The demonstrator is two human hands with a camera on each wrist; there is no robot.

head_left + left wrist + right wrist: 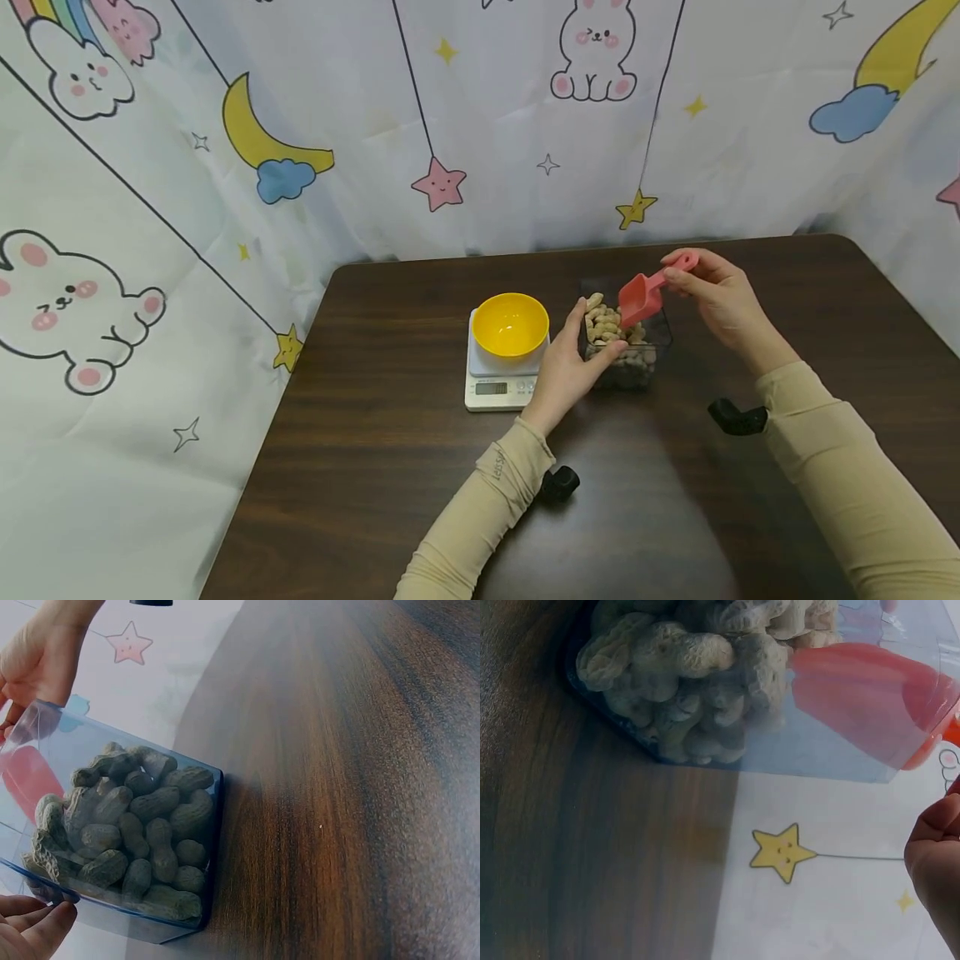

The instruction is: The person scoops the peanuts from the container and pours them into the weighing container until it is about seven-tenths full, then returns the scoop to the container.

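My right hand (pixel 726 302) grips the handle of a pink scoop (pixel 641 298), its blade angled down into a clear plastic box of peanuts. Through the box wall in the right wrist view, the scoop's tip meets the nuts. My left hand (pixel 567 364) holds the near left rim of the clear box (pixel 214 847), thumb and fingers at its edge. Unshelled peanuts (pixel 142 832) fill the lower part of the box. Left of it, a yellow bowl (pixel 511 325) rests on a white kitchen scale (pixel 480 398); the digits on its display are too small to read.
A dark wooden table (pixel 360 467) carries everything, its far edge close to a white curtain (pixel 495 125) printed with stars, moons and bears. Black camera mounts (pixel 560 483) stick out from both wrists just above the tabletop.
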